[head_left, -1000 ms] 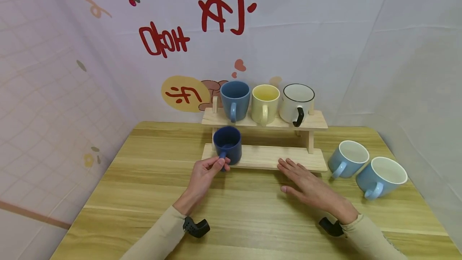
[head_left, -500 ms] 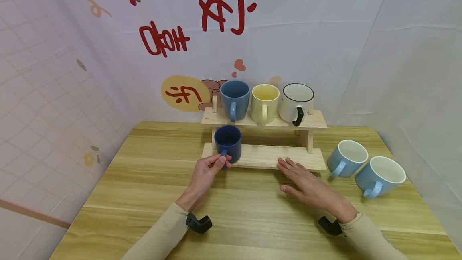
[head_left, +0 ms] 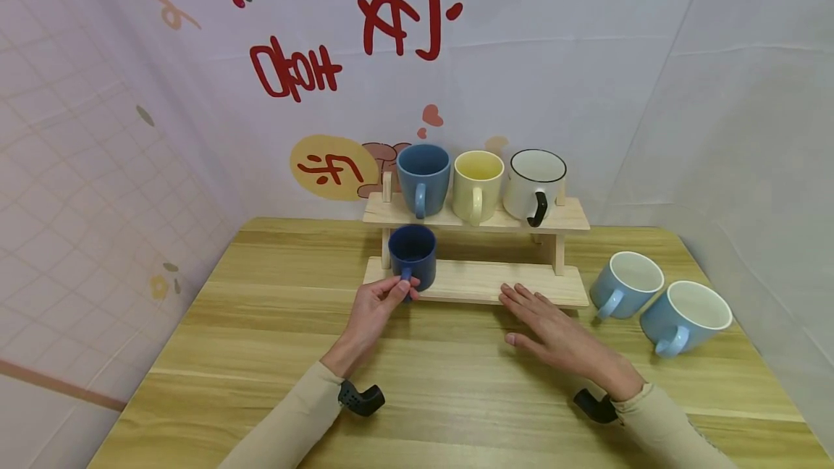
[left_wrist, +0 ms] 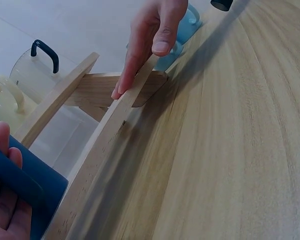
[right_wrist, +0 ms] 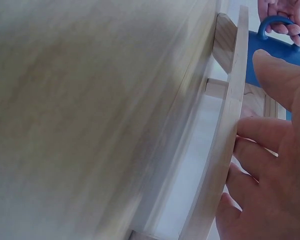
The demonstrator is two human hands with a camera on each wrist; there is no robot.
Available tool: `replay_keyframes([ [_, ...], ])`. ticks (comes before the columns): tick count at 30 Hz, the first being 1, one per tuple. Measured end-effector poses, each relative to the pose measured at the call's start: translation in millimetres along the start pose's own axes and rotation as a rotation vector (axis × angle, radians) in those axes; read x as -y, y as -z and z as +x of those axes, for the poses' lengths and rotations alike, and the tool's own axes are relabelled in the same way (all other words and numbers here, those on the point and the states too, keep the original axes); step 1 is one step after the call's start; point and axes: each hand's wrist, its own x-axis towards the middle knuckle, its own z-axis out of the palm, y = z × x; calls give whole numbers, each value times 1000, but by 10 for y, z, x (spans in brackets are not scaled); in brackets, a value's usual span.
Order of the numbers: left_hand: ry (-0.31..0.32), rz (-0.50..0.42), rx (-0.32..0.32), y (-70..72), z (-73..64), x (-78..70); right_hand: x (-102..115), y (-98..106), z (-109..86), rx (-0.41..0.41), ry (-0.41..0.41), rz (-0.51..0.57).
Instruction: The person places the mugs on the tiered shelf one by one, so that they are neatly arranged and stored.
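Observation:
A dark blue mug [head_left: 417,260] stands at the left end of the lower shelf [head_left: 495,281] of a two-tier wooden rack. My left hand [head_left: 371,313] pinches its handle between thumb and fingers; in the left wrist view the fingers curl round the handle [left_wrist: 15,175]. My right hand [head_left: 557,335] lies with straight fingers on the front edge of the lower shelf, right of the middle. The right wrist view has its fingertips along the board's edge [right_wrist: 225,135].
On the upper shelf [head_left: 573,216] stand a blue mug [head_left: 423,172], a yellow mug [head_left: 465,197] and a white mug [head_left: 531,194] with black rim and handle. Two light blue mugs [head_left: 615,292] [head_left: 680,320] stand on the table [head_left: 456,411] right of the rack. A printed cloth hangs behind.
The dark blue mug, held by its handle, has shifted slightly back and to the right with my left hand. My right hand has stayed in place.

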Motion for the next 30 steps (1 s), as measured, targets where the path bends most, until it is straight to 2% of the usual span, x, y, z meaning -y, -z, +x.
replay_keyframes([
  [5, 5, -13, 6, 1, -4, 5, 6, 0, 0, 2, -3, 2],
  [11, 14, 21, 4, 5, 0, -7, 6, -1, -7, -11, 7, -8],
  [15, -2, 95, -14, 14, 13, -18, 0, -11, -11, -15, 7, -7],
  [20, -29, 241, -55, 85, -17, -59, -1, -17, 1, -7, 2, 2],
  [24, -101, 364, -73, 203, -51, -62, 0, -18, 9, -2, -4, 11],
  [27, -166, 434, -63, 313, -62, -44, 0, -17, 9, -2, -6, 9],
  [30, -205, 503, -47, 410, -65, -39, -1, -19, 9, -2, -8, 7],
])
